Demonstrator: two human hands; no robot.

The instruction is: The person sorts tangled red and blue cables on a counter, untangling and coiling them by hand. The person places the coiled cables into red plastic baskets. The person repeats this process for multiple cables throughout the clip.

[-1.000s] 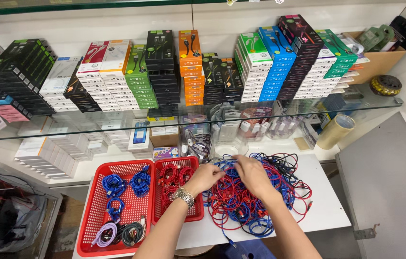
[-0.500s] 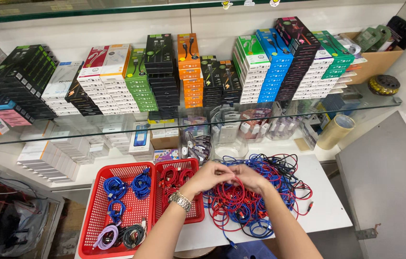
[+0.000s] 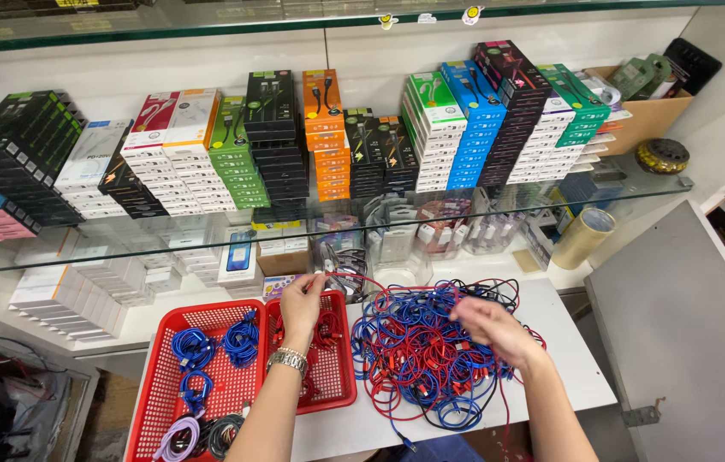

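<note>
head view: left fingers (image 3: pixel 309 287) pinch, seemingly, a red cable (image 3: pixel 354 279); right fingers (image 3: pixel 465 310) pinch tangled cables (image 3: pixel 418 359).

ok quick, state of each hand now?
Left hand: fingers pinching a red cable, above the red basket.
Right hand: on the cable pile, grip unclear.

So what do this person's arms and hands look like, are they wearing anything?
Both forearms are bare, with no sleeves or gloves in view. The left hand has a silver metal-link wristband, probably a watch. The right hand shows nothing on its wrist or fingers.
</note>
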